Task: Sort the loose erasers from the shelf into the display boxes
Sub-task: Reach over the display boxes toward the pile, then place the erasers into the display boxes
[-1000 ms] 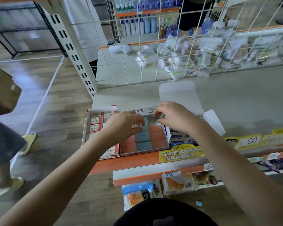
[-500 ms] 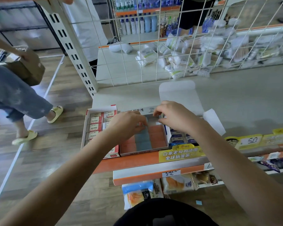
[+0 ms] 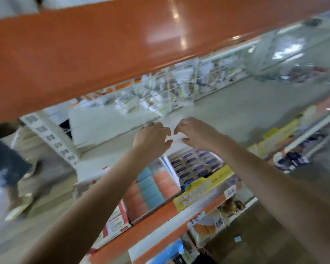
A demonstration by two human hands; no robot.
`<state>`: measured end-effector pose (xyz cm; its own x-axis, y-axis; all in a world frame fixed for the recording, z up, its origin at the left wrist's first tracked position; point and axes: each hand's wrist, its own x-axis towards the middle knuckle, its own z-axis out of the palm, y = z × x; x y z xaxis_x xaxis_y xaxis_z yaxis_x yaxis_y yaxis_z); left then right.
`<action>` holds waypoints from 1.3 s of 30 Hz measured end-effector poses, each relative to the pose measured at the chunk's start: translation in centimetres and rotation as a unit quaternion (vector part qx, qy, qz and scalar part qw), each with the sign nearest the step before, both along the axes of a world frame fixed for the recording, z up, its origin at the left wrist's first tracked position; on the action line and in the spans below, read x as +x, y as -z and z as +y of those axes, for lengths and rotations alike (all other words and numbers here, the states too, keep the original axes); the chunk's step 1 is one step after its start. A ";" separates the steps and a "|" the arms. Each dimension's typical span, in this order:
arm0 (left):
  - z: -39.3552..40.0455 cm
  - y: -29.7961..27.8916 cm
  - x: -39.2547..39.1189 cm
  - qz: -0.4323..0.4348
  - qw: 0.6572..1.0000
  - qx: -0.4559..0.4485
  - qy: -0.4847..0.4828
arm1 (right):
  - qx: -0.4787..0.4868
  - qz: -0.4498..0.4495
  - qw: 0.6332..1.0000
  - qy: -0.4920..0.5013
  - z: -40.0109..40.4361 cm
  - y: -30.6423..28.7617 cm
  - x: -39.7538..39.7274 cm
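Left hand and right hand: fingers curled, tips nearly meeting over white flap; whether either pinches it cannot be told. Below hands: box of blue and orange erasers. Below right hand: navy-label box

A shop, orange-edged shelf stocked with eraser boxes, yellow price tags along its front edge, packaged goods behind it, snack packets below it
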<state>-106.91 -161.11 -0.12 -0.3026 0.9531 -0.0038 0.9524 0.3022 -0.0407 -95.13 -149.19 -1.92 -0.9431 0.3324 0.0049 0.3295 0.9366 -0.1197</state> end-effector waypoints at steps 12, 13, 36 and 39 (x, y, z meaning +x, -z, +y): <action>19.4 0.2 19.2 -0.007 0.980 0.002 0.197 | 0.021 -0.051 0.953 0.299 13.4 -0.3 20.8; 21.1 0.4 21.1 -0.009 0.978 0.004 0.208 | 0.024 -0.056 0.950 0.307 14.8 -0.1 22.8; 59.5 4.3 39.3 -0.052 0.981 0.041 0.184 | -0.050 -0.010 0.926 0.373 51.0 1.6 44.8; 64.0 4.3 37.6 -0.062 0.986 0.055 0.145 | -0.054 0.001 0.929 0.367 56.7 1.5 43.4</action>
<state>-69.33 -97.12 -4.45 -0.0201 0.9962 0.0849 0.9951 0.0117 0.0983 -51.77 -92.49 -3.37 -0.4620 0.8845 -0.0652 0.8742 0.4418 -0.2012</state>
